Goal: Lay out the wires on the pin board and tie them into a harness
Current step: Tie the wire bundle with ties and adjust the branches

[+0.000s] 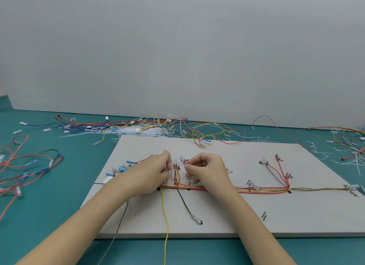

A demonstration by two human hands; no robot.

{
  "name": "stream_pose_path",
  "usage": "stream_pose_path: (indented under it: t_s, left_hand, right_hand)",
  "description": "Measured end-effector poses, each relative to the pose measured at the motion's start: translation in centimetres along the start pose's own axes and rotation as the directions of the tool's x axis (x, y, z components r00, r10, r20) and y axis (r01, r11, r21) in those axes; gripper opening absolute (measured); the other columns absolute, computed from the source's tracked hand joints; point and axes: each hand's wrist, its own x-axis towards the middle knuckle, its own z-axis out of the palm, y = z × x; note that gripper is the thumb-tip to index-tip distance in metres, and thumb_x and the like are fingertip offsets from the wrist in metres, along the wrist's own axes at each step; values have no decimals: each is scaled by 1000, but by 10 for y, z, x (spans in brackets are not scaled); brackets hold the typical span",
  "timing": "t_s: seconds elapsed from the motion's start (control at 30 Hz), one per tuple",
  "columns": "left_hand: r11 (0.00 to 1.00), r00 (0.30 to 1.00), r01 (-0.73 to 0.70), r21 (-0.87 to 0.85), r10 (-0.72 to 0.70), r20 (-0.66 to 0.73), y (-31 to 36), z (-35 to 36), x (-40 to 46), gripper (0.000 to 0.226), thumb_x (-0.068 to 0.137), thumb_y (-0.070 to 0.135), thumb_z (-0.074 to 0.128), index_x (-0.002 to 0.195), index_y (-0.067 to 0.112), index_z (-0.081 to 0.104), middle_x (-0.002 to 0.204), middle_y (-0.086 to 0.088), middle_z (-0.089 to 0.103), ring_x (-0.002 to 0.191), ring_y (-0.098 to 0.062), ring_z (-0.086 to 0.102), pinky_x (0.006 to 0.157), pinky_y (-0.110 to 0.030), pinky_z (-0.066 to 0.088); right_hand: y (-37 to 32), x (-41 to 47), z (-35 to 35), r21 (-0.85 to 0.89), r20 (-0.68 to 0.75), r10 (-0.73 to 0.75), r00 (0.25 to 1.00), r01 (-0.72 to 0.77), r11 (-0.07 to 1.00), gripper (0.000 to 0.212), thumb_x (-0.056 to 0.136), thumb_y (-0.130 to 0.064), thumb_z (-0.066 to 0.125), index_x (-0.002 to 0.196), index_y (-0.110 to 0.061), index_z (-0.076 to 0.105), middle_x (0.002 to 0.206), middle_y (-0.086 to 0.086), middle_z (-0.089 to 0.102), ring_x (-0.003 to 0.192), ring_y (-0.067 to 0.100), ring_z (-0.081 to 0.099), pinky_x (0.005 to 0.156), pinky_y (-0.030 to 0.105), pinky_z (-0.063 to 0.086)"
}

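Between our hands, on the pin board (227, 221), a short red-and-yellow branch (175, 175) rises from the main wire bundle (262, 190). Our left hand (150, 175) curls its fingers beside the branch, seemingly steadying it; what it pinches we cannot tell. Our right hand (205, 169) pinches something thin, probably a cable tie, ready for binding. Beyond both hands, spare wires (177, 126) wait.

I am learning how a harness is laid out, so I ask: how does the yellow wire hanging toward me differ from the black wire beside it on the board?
The yellow wire runs off the front edge of the pin board and out of view; the black wire ends on the board. The black wire's end carries a clear terminal sleeve; the yellow wire's end is unseen. The yellow wire hangs nearly straight; the black wire slants right. Both leave the main bundle.
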Motion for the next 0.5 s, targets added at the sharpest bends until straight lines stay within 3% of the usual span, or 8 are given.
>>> stream_pose_path:
  t_s: [0.13,0.3,0.43,0.5]
  left_hand:
    - [1000,999,-24,6,24,-32,2,0,0,29,94,9,44,81,34,41,89,4,54,71,-12,50,65,-30,43]
    - [981,995,-60,-184,45,-85,1,-2,1,31,92,7,59,78,32,47,79,6,59,65,-8,49,61,-24,41]
    - [958,994,-92,-271,73,-81,1,-8,1,23,86,4,68,80,25,66,76,0,69,67,-10,58,68,-32,49]
    - [958,995,-100,-269,94,-35,1,-11,-1,25,84,3,70,77,26,73,72,3,71,63,-7,60,65,-29,50]
  right_hand:
    - [0,0,0,0,7,-9,1000,9,1000,13,80,0,69,72,-9,67,59,6,67,55,17,66,47,24,47]
    - [-1,-1,0,18,37,-48,998,48,999,7,81,-2,70,76,-7,69,61,8,67,59,21,65,48,26,49]
    - [-2,-2,-1,16,85,-78,993,77,997,8,81,-2,71,76,-8,70,63,7,67,56,14,61,46,25,47]
    - [-3,-2,-1,9,138,-84,987,83,996,10,81,-1,71,75,-10,70,63,5,67,54,10,59,46,23,46]
